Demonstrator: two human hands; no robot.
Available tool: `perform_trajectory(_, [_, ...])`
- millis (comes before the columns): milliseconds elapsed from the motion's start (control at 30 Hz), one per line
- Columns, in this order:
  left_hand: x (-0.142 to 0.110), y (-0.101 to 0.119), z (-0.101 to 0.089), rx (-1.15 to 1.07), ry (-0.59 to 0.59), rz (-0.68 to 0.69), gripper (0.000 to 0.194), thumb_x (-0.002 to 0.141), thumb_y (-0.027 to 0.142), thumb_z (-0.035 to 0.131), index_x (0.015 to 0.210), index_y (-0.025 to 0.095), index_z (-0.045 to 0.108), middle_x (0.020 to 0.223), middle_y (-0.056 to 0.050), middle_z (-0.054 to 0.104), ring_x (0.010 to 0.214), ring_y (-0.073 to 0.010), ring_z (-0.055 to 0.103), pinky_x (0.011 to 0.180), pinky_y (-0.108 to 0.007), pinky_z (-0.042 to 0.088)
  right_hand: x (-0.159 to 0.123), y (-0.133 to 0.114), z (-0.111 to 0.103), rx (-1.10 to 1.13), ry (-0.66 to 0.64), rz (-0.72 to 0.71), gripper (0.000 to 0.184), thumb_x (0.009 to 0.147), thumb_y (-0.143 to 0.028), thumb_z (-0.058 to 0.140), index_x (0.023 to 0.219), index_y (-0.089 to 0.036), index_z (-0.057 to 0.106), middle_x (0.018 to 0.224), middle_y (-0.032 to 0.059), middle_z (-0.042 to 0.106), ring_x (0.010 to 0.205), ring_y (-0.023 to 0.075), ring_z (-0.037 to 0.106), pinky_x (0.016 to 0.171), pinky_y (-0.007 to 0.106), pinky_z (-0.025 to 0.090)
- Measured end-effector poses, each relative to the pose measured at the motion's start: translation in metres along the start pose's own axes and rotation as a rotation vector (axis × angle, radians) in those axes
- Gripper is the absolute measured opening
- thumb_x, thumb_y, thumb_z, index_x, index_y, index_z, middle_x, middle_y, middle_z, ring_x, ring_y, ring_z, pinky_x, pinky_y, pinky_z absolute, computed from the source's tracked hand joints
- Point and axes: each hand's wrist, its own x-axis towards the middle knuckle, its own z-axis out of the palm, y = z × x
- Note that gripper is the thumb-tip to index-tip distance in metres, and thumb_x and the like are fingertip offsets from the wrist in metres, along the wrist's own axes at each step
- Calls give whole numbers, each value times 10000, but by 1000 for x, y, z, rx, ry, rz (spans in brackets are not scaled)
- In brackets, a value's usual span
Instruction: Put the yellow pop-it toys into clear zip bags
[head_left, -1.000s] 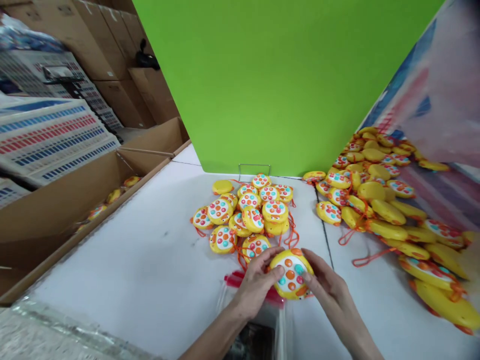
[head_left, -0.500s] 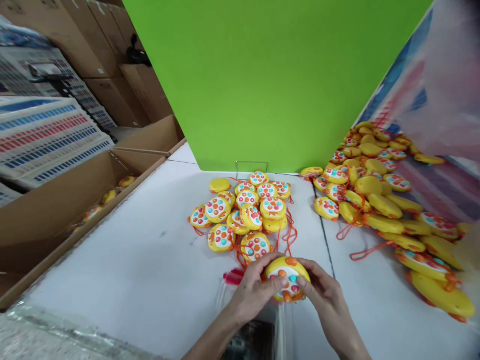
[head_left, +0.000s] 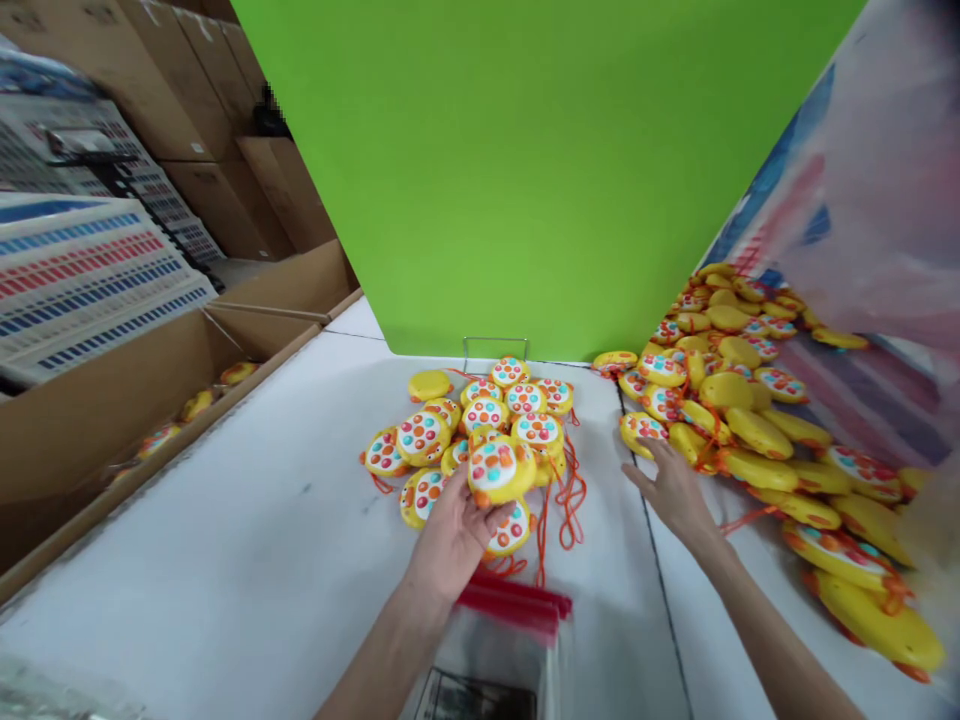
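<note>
Yellow round toy (head_left: 501, 470) w/ orange, teal & red buttons, gripped in L hand (head_left: 450, 535) above middle pile (head_left: 480, 420). R hand (head_left: 675, 490) apart, open, just beside right pile (head_left: 739, 400). Cardboard box (head_left: 97, 430) at left holds approx 4 toys (head_left: 197, 405); red-zip plastic bag (head_left: 499, 640) lies near on white table (head_left: 247, 520).

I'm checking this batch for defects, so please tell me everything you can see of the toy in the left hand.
The round yellow plastic toy has a glossy rim and a white face set with raised orange, red and teal buttons, with small orange nubs at its edge. It looks intact. It sits tilted, face up, on the fingers of the left hand, over a heap of matching toys. No cord can be made out on it.
</note>
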Motion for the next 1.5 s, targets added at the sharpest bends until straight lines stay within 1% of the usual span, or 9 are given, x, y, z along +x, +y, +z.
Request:
perform_trajectory(100, [-3,0,-5,-51,-73,-165,217,829,285,540,966,123,585,1012,-123,661,948,-214,628,795,-310,496,34,24,0,-158,56,-7,412,726,-139,509,1136,-104,517,1236,205,482,1183,344,383,960,486,302])
perform_trajectory(200, [-12,-24,-14,3,-80,-232,219,787,243,597,959,108,579,906,-136,687,843,-206,654,710,-282,495,41,32,4,-265,44,-13,296,720,-154,523,1011,-125,569,1089,192,546,1035,343,486,831,451,391])
perform_trajectory(567, [-20,-72,2,257,-163,-186,335,724,335,668,932,91,570,855,-131,666,792,-205,636,650,-273,466,-27,17,-7,-221,-47,-91,245,863,-305,400,873,-188,615,835,82,622,766,237,591,661,340,445])
perform_trajectory(733, [-22,-74,9,289,-188,-87,510,736,398,660,1160,164,504,1171,-136,559,1054,-246,544,726,-295,481,-77,-42,-3,17,-114,-149,240,879,-380,433,933,-227,610,819,45,642,677,184,606,612,286,477])
perform_trajectory(867, [-20,-69,9,251,-225,-81,580,629,276,767,1146,174,525,1044,-80,627,938,-209,593,800,-294,463,-108,-84,-1,387,-244,-145,208,834,-287,524,1010,-253,630,861,35,651,708,175,611,646,279,497])
perform_trajectory(1033, [-22,-64,-6,149,-185,-155,540,598,222,776,1086,173,551,973,-75,659,825,-210,629,764,-331,481,-124,-73,-11,621,-25,185,327,789,-390,586,1061,-210,602,995,72,650,870,207,601,706,292,520])
perform_trajectory(1100, [-24,-63,-10,158,-199,-163,500,599,197,770,1055,173,566,963,-74,663,811,-208,634,753,-326,483,-130,-65,-11,708,-31,305,358,790,-443,574,1033,-184,611,979,92,659,853,213,602,664,291,524])
perform_trajectory(1267, [-29,-62,-7,153,-267,-128,455,651,189,740,1067,188,553,983,-56,656,858,-205,629,783,-318,479,-145,-74,10,943,-213,358,438,754,-441,632,1098,-175,575,1006,104,654,786,215,612,538,273,503])
perform_trajectory(1500, [-40,-58,-11,190,-311,-84,381,770,250,644,1125,177,528,1082,-88,627,987,-221,590,848,-323,465,-147,-94,24,1080,-113,391,365,724,-439,665,960,-164,618,927,77,662,850,231,602,729,329,512])
